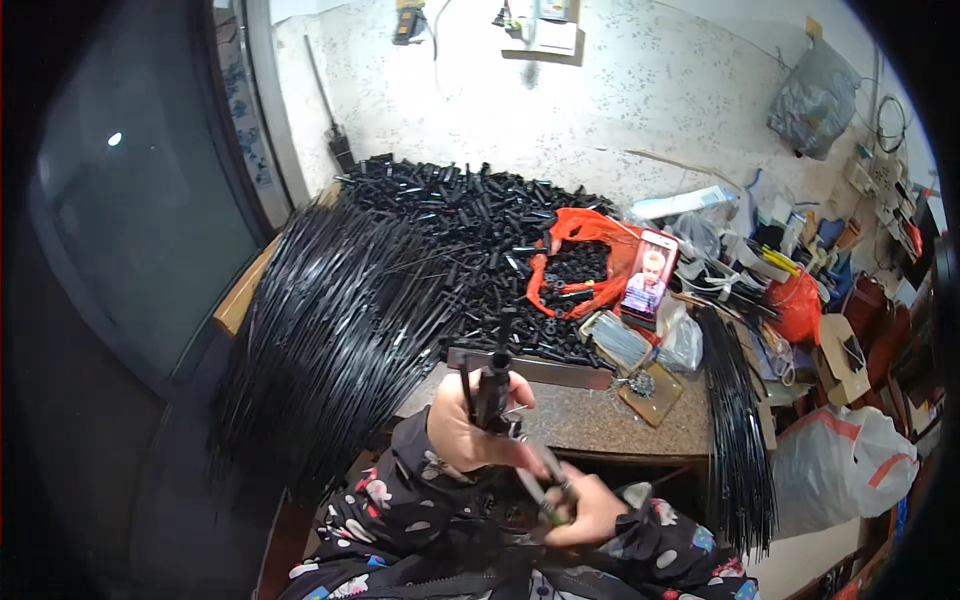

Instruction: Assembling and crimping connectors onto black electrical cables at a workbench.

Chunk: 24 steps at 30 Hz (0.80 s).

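My left hand point(457, 432) is closed around a black tubular part point(492, 392) with thin rods beside it, raised just off the table's front edge. In my right hand point(596, 512), lower and to the right, is a tool that looks like pliers point(548, 488). Its handles are slightly smeared by motion, and the jaws are hard to make out near my left fingers. Beyond my hands, a large heap of short black plastic tubes point(440, 190) covers the table's back. A metal bar point(540, 369) runs along the heap's front.
A thick spread of long black rods point(340, 310) lies at left, another bundle point(737, 430) at right. A red plastic bag point(590, 222) holds small black parts beside a propped phone point(652, 272). A tray of thin pins point(617, 341) sits nearby. A white bag point(845, 465) stands far right.
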Tool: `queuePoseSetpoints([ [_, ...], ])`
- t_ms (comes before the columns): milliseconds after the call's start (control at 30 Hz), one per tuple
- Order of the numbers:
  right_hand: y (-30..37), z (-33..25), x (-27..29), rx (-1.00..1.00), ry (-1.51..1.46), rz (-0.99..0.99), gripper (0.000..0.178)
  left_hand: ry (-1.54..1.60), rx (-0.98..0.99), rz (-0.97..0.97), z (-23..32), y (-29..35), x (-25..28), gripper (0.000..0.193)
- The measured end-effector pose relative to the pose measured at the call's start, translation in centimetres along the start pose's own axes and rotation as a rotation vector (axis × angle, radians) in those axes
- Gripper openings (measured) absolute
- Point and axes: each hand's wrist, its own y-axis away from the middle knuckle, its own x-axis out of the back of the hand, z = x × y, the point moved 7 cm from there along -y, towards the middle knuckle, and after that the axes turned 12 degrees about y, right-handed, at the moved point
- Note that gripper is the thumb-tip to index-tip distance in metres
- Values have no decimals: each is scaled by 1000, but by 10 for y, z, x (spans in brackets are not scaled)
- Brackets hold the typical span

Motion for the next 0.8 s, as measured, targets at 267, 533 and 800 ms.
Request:
queuePoseSetpoints([
  [267, 29, -2, 0, -243, -494, -155, 28, 109, 47, 1, 0, 7, 10, 64],
  [533, 4, -10, 24, 206, 211, 287, 59, -296, 18, -39, 29, -3, -9, 51],
  [800, 10, -3, -7, -89, -56, -36, 37, 31, 101, -39, 0, 4, 11, 56],
])
